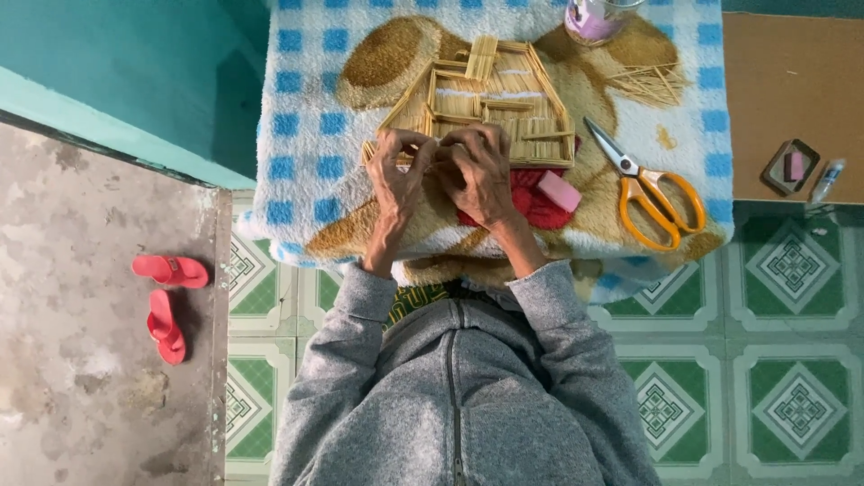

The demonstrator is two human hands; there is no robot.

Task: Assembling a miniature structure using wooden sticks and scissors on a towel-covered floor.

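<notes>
Pressing our left hand and right hand, fingers curled, onto the stick house on the blanket, we see scissors nearby

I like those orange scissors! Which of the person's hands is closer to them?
Right. The right hand rests on the stick house, just left of the orange scissors. The left hand lies beyond it, farther away.

A clear jar with pale purple contents stands at the far edge of the blanket. A small white tube lies at far right, beside a small dark tray holding a pink block.
</notes>
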